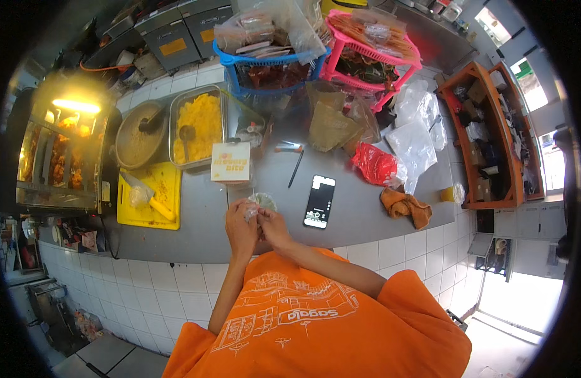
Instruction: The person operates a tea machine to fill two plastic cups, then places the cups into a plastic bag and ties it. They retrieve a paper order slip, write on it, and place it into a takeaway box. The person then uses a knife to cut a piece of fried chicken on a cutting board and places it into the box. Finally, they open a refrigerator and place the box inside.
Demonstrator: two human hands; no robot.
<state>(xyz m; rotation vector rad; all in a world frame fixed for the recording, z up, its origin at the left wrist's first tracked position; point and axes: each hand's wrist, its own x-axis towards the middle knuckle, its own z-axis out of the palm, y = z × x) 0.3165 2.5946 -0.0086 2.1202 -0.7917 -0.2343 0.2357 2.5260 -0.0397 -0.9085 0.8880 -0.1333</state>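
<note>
My left hand (240, 227) and my right hand (274, 230) meet at the front edge of the grey metal table. Between their fingers both pinch the gathered top of a small clear plastic bag (266, 201). Something pale green shows through the plastic; what it is I cannot tell. Just beyond the bag stands a white printed paper box (230, 162). A smartphone (319, 201) with its screen lit lies to the right of my hands. Farther off, a dark pen (296, 168) rests on the table.
At left are a yellow cutting board (165, 189) with a knife (153, 201), a stone mortar (139, 141), a metal tray of yellow rice (173, 163) and a lit food warmer (103, 156). Blue (276, 60) and pink (335, 56) baskets stand behind. A brown cloth (406, 207) lies right.
</note>
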